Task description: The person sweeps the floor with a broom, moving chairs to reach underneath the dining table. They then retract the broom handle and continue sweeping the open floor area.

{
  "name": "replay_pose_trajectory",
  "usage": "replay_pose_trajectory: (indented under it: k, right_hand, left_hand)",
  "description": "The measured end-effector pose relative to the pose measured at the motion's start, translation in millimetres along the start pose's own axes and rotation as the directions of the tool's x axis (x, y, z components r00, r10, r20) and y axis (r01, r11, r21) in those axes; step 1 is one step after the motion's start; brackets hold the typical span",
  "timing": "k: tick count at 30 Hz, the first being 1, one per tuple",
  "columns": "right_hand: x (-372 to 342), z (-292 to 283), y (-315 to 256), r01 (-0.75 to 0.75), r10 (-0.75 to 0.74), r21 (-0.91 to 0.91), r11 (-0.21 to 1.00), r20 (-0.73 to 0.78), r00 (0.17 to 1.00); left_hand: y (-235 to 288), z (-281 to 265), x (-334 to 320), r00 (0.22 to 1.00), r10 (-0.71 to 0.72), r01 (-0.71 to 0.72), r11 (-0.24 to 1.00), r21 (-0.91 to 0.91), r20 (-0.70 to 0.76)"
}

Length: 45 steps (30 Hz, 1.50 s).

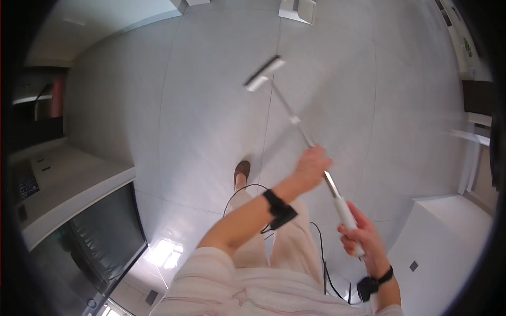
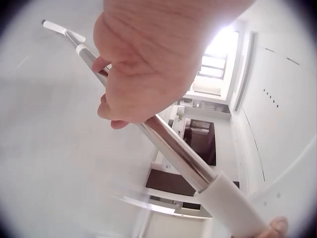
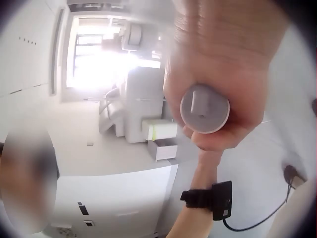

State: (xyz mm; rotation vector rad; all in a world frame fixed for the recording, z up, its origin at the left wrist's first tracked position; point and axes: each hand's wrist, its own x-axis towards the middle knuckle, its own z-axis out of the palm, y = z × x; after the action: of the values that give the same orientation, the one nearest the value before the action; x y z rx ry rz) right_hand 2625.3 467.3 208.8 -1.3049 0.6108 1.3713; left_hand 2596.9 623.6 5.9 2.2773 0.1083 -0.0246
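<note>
A long pole [image 1: 331,185] with a flat, dark-edged head [image 1: 264,72] slants across the head view, its head over the grey floor. My left hand [image 1: 312,167] grips the metal shaft about midway. Lower down, my right hand [image 1: 362,235] holds the white handle [image 1: 343,211] near its end. In the left wrist view, fingers of the left hand [image 2: 148,54] wrap round the silver tube [image 2: 176,148]. The round end cap [image 3: 204,109] pokes out of the right hand [image 3: 223,64] in the right wrist view.
A white object [image 1: 298,10] stands on the floor at the top. A counter [image 1: 79,181] with a glass-fronted unit [image 1: 108,237] is at left; a white cabinet [image 1: 448,237] is at lower right. A shoe [image 1: 242,168] shows on the floor, and black cables hang by the legs.
</note>
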Motion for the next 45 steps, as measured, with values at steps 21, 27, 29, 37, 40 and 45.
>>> replay_pose_trajectory:
  k: [21, 27, 29, 37, 40, 45]
  right_hand:
    - [3.1, -36.0, 26.2, 0.084, -0.048, 0.263, 0.961, -0.141, 0.989]
    - [-39.9, -59.6, 46.3, -0.147, 0.144, 0.111, 0.983, 0.034, 0.989]
    - [-1.2, -62.3, 56.2, -0.177, 0.171, 0.022, 0.984, 0.167, 0.971]
    - [41.0, -135.9, 23.9, -0.103, 0.117, -0.115, 0.988, 0.119, 0.986]
    - [-1.1, -179.7, -19.2, -0.05, 0.043, -0.134, 0.99, -0.05, 0.998]
    - [-47.2, -173.6, -62.2, 0.018, -0.079, -0.296, 0.955, -0.197, 0.977]
  left_hand:
    - [41.0, 50.0, 31.4, 0.952, 0.022, -0.081, 0.98, 0.182, 0.305]
    - [53.5, 16.9, -22.0, 0.884, 0.051, -0.113, 0.988, 0.105, 0.465]
    - [24.2, 10.0, -38.5, 0.854, -0.122, 0.006, 0.974, 0.225, 0.505]
    - [12.3, 91.7, -0.2, 0.845, -0.129, 0.007, 0.973, 0.23, 0.519]
    - [72.4, 134.3, 67.4, 0.852, -0.075, -0.027, 0.982, 0.187, 0.518]
    - [121.4, 136.2, 126.5, 0.883, 0.072, -0.129, 0.987, 0.093, 0.464]
